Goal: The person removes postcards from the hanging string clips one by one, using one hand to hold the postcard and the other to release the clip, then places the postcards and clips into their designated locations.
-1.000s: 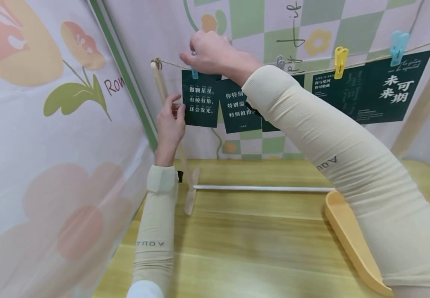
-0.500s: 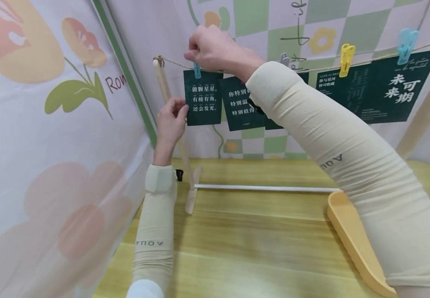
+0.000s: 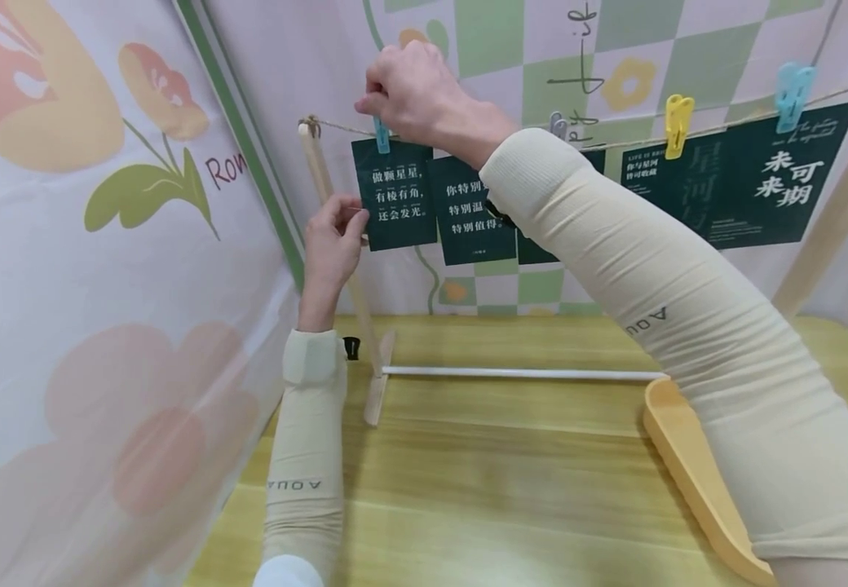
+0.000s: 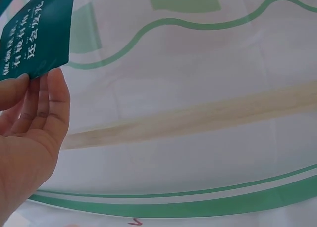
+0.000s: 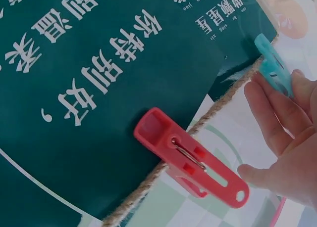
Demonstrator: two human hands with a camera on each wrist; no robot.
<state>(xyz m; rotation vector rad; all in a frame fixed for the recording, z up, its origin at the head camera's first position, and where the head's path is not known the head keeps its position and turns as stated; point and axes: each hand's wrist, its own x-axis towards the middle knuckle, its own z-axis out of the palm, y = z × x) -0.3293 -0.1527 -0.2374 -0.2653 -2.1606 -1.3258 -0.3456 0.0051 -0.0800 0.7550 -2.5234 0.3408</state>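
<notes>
At the left end of a twine line (image 5: 213,111), a dark green card (image 3: 398,232) with white lettering hangs slightly tilted. My left hand (image 3: 332,254) pinches its left edge, thumb in front and fingers behind in the left wrist view (image 4: 37,123). Above the card, my right hand (image 3: 424,94) holds the handle end of a light blue clothespin (image 3: 382,137) between thumb and fingers. The right wrist view shows this clothespin (image 5: 272,68) on the twine at the card's top edge. A red clothespin (image 5: 193,158) grips the neighbouring card (image 5: 99,108) in that view.
More cards hang rightward under a grey clothespin (image 3: 558,125), a yellow one (image 3: 677,126) and another blue one (image 3: 793,96). The wooden post (image 3: 315,159) bears the twine. A white rod (image 3: 519,372) and orange tray (image 3: 695,481) lie on the wooden table (image 3: 468,505).
The leftmost card has tilted, its lower end swinging to the right. My right hand has risen slightly, showing more of the blue clothespin. My left hand has shifted slightly left and down.
</notes>
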